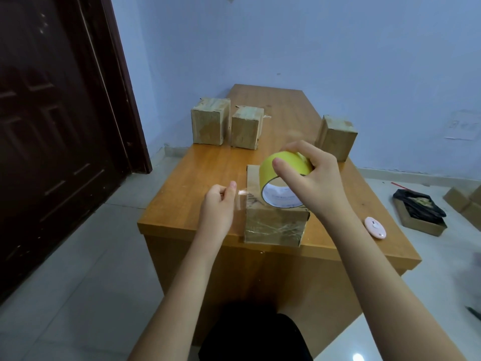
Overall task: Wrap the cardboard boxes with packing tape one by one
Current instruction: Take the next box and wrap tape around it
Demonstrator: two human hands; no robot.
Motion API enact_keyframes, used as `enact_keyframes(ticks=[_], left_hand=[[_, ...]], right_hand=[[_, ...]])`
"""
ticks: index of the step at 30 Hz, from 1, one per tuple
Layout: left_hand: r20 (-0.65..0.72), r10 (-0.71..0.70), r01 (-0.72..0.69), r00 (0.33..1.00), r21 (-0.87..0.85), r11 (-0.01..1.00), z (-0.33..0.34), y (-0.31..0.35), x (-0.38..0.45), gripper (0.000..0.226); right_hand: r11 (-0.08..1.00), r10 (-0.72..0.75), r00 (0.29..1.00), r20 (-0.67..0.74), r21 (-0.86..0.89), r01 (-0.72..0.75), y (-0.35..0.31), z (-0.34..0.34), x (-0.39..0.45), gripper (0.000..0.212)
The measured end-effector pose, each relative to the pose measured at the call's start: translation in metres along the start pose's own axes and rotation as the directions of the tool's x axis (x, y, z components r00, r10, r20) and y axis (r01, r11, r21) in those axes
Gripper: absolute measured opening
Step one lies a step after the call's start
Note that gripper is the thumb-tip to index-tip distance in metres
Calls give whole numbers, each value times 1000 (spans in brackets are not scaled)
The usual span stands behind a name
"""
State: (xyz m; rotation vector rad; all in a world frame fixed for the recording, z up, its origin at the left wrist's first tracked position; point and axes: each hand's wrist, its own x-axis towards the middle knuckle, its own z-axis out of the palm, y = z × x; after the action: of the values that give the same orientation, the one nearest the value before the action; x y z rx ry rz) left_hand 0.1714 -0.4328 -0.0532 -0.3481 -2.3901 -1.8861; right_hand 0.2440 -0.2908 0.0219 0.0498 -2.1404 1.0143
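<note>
Brown cardboard box [276, 225] is sitting at the lower middle, on the wooden table [197, 178]; light but firm, best held by its sides. The left hand [217, 207] is pinching the thin, sticky clear tape end [242, 194]. The right hand [304, 175] is gripping one yellow tape roll [283, 165]. Three more boxes are waiting farther up; four in all.

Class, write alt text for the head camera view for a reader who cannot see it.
A right hand holds a yellow tape roll above a cardboard box on a wooden table, while the left hand pinches the clear tape end. Three more boxes stand farther back.
</note>
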Motion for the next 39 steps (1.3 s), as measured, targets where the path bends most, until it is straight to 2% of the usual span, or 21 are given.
enact_keyframes(ticks=[9,14,18,21,23,26,27,29,31,32,33,35,39], left_hand=[[21,-26,25,999,37,999,8,-8,7,35],[78,-67,65,995,27,998,17,-14,6,38],[95,-103,102,990,15,995,26,-15,2,39],[72,-76,64,994,162,985,28,-16,1,38],[110,-90,57,990,273,960,26,-16,1,38],[171,-133,87,976,254,963,25,-15,0,36],[148,-90,43,985,293,955,23,-13,-1,33],[15,84,-83,996,394,915,17,-8,-7,24],[-96,323,-270,942,357,894,10,0,-17,16],[-59,417,-374,907,340,863,8,3,-23,22],[40,483,-464,875,355,811,6,3,-28,33],[237,504,-553,830,466,691,5,2,-39,50],[283,500,-556,818,610,565,7,1,-50,44]], right_hand=[[992,21,1000,4,-128,-20,0,6,2,20],[985,52,999,7,-167,-50,2,5,3,14],[978,47,999,8,-202,-45,2,7,3,17],[978,46,999,4,-204,-45,3,8,4,18],[977,42,999,3,-208,-40,3,9,4,22],[974,61,998,16,-218,-56,4,10,5,23],[974,62,998,16,-219,-57,4,11,5,22],[976,75,997,9,-208,-71,5,11,5,22],[978,92,996,3,-186,-89,5,10,5,26],[979,96,995,3,-182,-94,5,9,5,29],[978,96,995,9,-186,-93,5,9,5,31],[974,97,995,33,-208,-89,4,9,6,28],[973,133,990,52,-195,-121,7,7,8,22]])
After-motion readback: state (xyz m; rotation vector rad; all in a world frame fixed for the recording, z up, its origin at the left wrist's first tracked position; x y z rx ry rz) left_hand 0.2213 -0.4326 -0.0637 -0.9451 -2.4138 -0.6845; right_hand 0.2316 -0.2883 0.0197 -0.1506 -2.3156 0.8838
